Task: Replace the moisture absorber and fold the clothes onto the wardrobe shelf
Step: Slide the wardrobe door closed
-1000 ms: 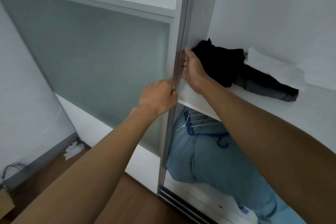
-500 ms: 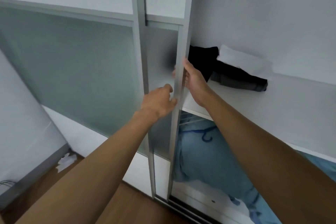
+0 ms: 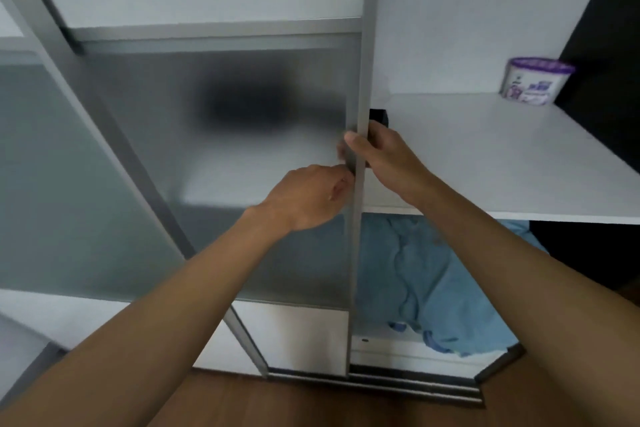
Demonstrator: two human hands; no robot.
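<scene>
Aluminium door stile (image 3: 361,80): your right hand (image 3: 384,156) wraps it, thumb in front, fingers hidden behind; your left hand (image 3: 308,198) curls its fingertips on the stile's edge | moisture absorber (image 3: 535,80): on shelf (image 3: 485,156), far right rear, well apart from both hands | risk: the sliding door could nip your hidden fingers against the shelf | unclear: dark clothes (image 3: 379,117), mostly a smear behind frosted glass (image 3: 173,166)

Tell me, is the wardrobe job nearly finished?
Barely started. Done: the sliding door is open enough to show the shelf. In hand: left hand and right hand grip the door's edge. Left: the purple moisture absorber sits untouched on the shelf, and the dark clothes, a blur behind the door, need folding.
</scene>
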